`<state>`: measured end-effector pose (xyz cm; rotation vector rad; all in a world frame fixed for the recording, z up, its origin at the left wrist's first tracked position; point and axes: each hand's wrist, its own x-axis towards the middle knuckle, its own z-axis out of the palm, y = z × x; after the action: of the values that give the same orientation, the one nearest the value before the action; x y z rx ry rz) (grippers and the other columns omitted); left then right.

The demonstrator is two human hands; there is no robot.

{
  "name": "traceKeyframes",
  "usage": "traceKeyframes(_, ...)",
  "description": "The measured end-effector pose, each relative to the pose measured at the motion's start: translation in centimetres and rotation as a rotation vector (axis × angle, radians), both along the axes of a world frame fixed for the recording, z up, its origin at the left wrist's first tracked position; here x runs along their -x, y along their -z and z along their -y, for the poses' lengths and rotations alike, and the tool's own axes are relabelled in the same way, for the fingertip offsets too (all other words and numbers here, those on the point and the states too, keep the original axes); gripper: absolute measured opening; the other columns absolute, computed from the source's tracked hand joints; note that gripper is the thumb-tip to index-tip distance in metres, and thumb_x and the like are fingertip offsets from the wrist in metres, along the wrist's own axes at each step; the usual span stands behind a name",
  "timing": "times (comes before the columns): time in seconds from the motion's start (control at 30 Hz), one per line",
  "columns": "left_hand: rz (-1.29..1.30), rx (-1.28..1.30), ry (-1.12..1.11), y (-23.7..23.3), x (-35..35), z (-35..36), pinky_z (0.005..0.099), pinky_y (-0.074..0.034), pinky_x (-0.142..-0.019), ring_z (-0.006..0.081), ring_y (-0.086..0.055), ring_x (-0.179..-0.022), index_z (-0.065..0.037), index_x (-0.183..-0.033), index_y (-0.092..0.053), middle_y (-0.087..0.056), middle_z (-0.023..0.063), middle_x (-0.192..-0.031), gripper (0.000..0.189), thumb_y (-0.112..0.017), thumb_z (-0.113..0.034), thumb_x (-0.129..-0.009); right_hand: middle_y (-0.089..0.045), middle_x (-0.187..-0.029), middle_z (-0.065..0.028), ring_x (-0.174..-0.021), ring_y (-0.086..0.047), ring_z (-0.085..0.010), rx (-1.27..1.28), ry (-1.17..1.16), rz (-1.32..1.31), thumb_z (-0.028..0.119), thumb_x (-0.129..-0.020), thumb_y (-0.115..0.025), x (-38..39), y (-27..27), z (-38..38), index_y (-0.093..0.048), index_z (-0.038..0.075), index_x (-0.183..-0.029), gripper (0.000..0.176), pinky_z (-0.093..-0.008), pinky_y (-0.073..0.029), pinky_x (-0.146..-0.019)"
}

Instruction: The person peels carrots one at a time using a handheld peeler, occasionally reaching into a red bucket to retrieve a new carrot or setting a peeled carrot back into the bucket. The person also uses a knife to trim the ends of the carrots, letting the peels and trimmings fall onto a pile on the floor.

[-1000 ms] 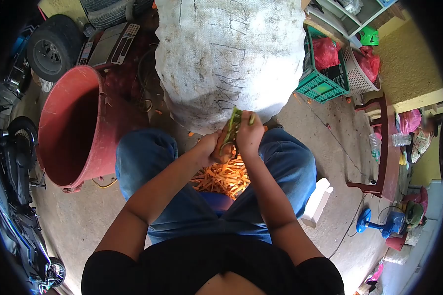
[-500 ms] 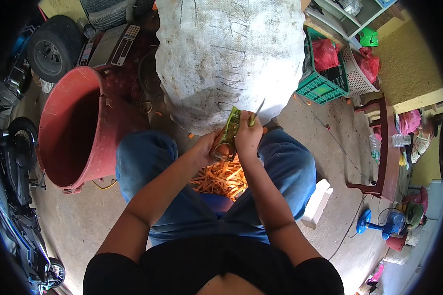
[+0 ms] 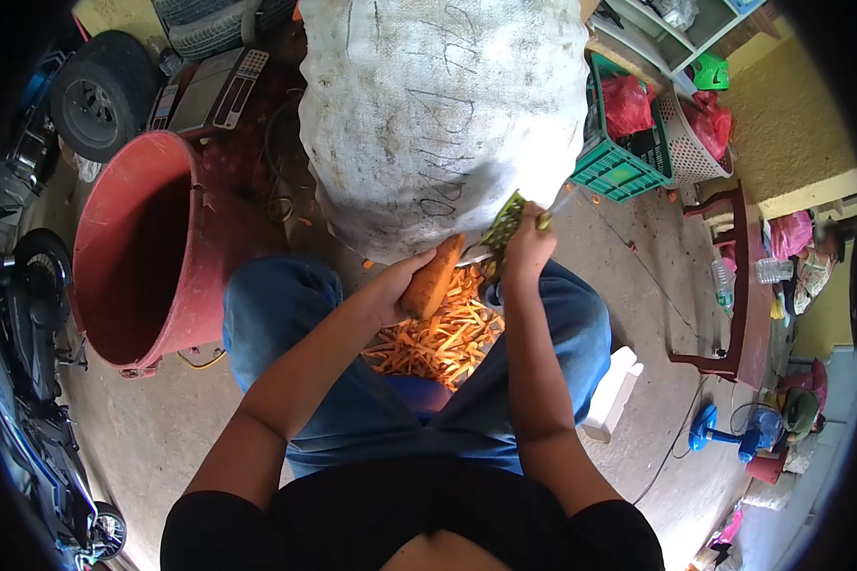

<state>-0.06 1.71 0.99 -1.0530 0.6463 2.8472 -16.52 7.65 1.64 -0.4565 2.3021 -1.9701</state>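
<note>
My left hand [image 3: 396,291] is closed around a thick orange carrot [image 3: 433,278], its narrow end pointing up and away from me. To its right, my right hand [image 3: 529,252] grips a green peeler [image 3: 504,219] with a holed, flat body, held apart from the carrot. A small knife [image 3: 545,221] also sticks out of my right hand, its blade blurred and pointing up to the right. Beneath both hands, between my knees, lies a heap of orange peel strips [image 3: 438,344] in a container with a dark blue edge [image 3: 417,390].
A large white woven sack [image 3: 438,114] stands right in front of me. On the left is a big red bin [image 3: 186,257], with a scale [image 3: 214,90] behind it. A green crate [image 3: 624,171] and a white basket [image 3: 690,143] stand at the right. A white box [image 3: 614,395] lies by my right knee.
My right hand has moved right, taking the peeler and knife away from the carrot. The carrot, earlier mostly covered by the peeler, now shows fully in my left hand.
</note>
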Motion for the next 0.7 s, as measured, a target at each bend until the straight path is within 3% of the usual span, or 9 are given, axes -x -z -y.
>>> traceKeyframes(0.07,-0.08,-0.02,-0.038,2.0,0.1,0.4,0.0342,-0.048,-0.06,0.0195,-0.056,-0.072,-0.005,-0.105,-0.044,-0.055,0.009,-0.085,0.039,-0.033,-0.037,-0.086,-0.048,-0.053,-0.0043,-0.049,-0.042,-0.0089,0.147,-0.17,0.166,0.019,-0.082,-0.047,-2.8,0.3,0.3,-0.052,-0.003,-0.07,0.025,-0.0256,-0.035,-0.045)
traceKeyframes(0.1,-0.163,-0.042,-0.07,2.3,0.3,0.4,0.0344,-0.048,-0.06,0.0194,-0.056,-0.072,-0.005,-0.105,-0.044,-0.055,0.0084,-0.085,0.038,-0.032,-0.037,-0.086,-0.052,-0.057,-0.0078,-0.051,-0.046,-0.0126,0.009,-0.229,0.035,0.019,-0.082,-0.046,-4.1,-0.3,0.2,-0.052,-0.003,-0.073,0.024,-0.0278,-0.038,-0.047)
traceKeyframes(0.17,-0.127,-0.072,-0.101,1.8,0.4,-0.1,0.034,-0.048,-0.06,0.0191,-0.056,-0.073,-0.005,-0.105,-0.044,-0.056,0.0079,-0.085,0.039,-0.031,-0.037,-0.087,-0.054,-0.064,-0.0174,-0.056,-0.051,-0.0265,-0.069,-0.239,-0.054,0.019,-0.082,-0.047,-6.5,-0.7,0.5,-0.053,-0.004,-0.078,0.024,-0.034,-0.04,-0.055)
traceKeyframes(0.27,-0.074,-0.042,-0.092,1.5,0.2,-0.4,0.0329,-0.048,-0.062,0.0183,-0.056,-0.074,-0.005,-0.105,-0.045,-0.056,0.0075,-0.087,0.038,-0.029,-0.036,-0.088,-0.053,-0.063,-0.0194,-0.057,-0.052,-0.0294,-0.102,-0.223,-0.032,0.018,-0.081,-0.048,-6.4,-0.1,0.6,-0.054,-0.004,-0.076,0.023,-0.0352,-0.04,-0.055)
traceKeyframes(0.33,-0.056,0.014,-0.043,1.4,-0.2,-0.7,0.0323,-0.048,-0.063,0.0177,-0.057,-0.075,-0.005,-0.105,-0.045,-0.056,0.0074,-0.088,0.038,-0.029,-0.035,-0.088,-0.053,-0.06,-0.0192,-0.053,-0.051,-0.0301,-0.118,-0.137,-0.365,0.016,-0.081,-0.048,-4.3,2.0,0.7,-0.054,-0.003,-0.074,0.021,-0.0361,-0.04,-0.052)
traceKeyframes(0.37,0.007,0.102,0.084,0.9,-0.4,-0.9,0.0318,-0.048,-0.064,0.0174,-0.056,-0.076,-0.004,-0.105,-0.045,-0.056,0.0078,-0.088,0.038,-0.03,-0.035,-0.088,-0.051,-0.055,-0.0184,-0.048,-0.05,-0.0304,-0.247,-0.089,-0.246,0.015,-0.08,-0.048,-2.3,1.1,0.4,-0.054,-0.003,-0.072,0.02,-0.0363,-0.039,-0.048)
traceKeyframes(0.47,0.073,0.168,0.208,-2.3,-0.7,-1.3,0.0306,-0.048,-0.065,0.0169,-0.056,-0.076,-0.003,-0.105,-0.044,-0.055,0.0087,-0.089,0.038,-0.033,-0.035,-0.087,-0.052,-0.054,-0.0163,-0.045,-0.05,-0.0259,-0.286,0.253,-0.312,0.018,-0.081,-0.047,3.9,3.5,-0.1,-0.054,-0.004,-0.069,0.026,-0.0364,-0.038,-0.045)
traceKeyframes(0.5,0.073,0.147,0.208,-2.9,-0.7,-1.3,0.0298,-0.048,-0.065,0.0166,-0.056,-0.077,-0.003,-0.105,-0.044,-0.055,0.0092,-0.089,0.038,-0.034,-0.035,-0.087,-0.052,-0.054,-0.0162,-0.045,-0.048,-0.0259,-0.255,0.267,-0.134,0.019,-0.081,-0.048,4.7,3.4,-0.4,-0.054,-0.005,-0.069,0.027,-0.0359,-0.038,-0.045)
traceKeyframes(0.7,-0.052,0.002,-0.008,0.5,-0.2,-0.1,0.0301,-0.049,-0.06,0.0161,-0.057,-0.071,-0.008,-0.102,-0.046,-0.056,0.0076,-0.087,0.038,-0.032,-0.039,-0.086,-0.051,-0.058,-0.0074,-0.054,-0.046,-0.0095,-0.047,-0.089,-0.007,0.016,-0.083,-0.045,-2.4,-1.1,0.1,-0.052,-0.005,-0.072,0.025,-0.0265,-0.037,-0.048)
